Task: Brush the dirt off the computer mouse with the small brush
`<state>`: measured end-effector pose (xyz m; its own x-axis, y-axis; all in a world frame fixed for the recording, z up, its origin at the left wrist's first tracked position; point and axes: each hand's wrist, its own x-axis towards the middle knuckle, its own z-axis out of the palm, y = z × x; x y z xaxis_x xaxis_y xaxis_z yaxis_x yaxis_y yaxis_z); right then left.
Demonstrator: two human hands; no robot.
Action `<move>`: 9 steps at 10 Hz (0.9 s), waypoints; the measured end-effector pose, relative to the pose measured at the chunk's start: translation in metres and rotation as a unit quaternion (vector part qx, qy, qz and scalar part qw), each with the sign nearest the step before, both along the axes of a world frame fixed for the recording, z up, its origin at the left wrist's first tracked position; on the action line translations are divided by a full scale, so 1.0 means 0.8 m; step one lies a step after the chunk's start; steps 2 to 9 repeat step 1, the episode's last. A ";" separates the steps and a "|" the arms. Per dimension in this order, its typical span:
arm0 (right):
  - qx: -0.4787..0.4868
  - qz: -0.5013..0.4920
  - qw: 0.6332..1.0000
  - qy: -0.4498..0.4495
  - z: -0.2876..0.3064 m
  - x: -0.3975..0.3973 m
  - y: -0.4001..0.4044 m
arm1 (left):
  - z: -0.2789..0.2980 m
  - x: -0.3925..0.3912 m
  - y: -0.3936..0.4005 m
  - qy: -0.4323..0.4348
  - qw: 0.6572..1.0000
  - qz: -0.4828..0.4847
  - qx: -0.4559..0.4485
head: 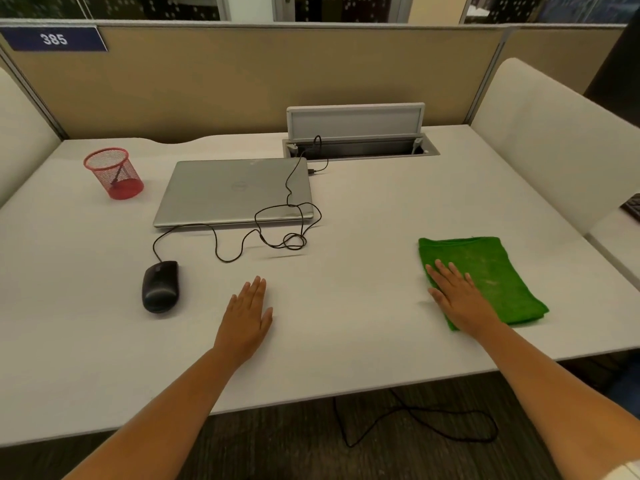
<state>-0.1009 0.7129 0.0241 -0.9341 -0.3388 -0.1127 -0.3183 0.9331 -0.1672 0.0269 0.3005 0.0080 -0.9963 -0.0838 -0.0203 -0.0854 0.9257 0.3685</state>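
Note:
A black wired computer mouse point(160, 286) lies on the white desk point(363, 216) at the front left, its cable looping back toward the laptop. A thin dark brush point(118, 174) leans inside the red mesh cup point(112, 173) at the back left. My left hand point(247, 317) rests flat on the desk to the right of the mouse, fingers extended, holding nothing. My right hand point(459, 296) lies flat on the left part of a folded green cloth point(491, 275), palm down, not gripping it.
A closed silver laptop point(235, 192) sits behind the mouse with a black cable point(277, 233) coiled over its right corner. An open cable hatch point(356, 133) stands at the back. Padded dividers flank both sides; the desk's front edge is near my forearms.

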 end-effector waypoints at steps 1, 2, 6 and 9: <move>-0.012 0.024 0.999 0.037 -0.001 0.006 -0.034 | 0.000 0.006 -0.003 0.038 0.999 0.001 -0.033; -0.012 0.024 0.999 0.037 -0.001 0.006 -0.034 | 0.000 0.006 -0.003 0.038 0.999 0.001 -0.033; -0.012 0.024 0.999 0.037 -0.001 0.006 -0.034 | 0.000 0.006 -0.003 0.038 0.999 0.001 -0.033; -0.012 0.024 0.999 0.037 -0.001 0.006 -0.034 | 0.000 0.006 -0.003 0.038 0.999 0.001 -0.033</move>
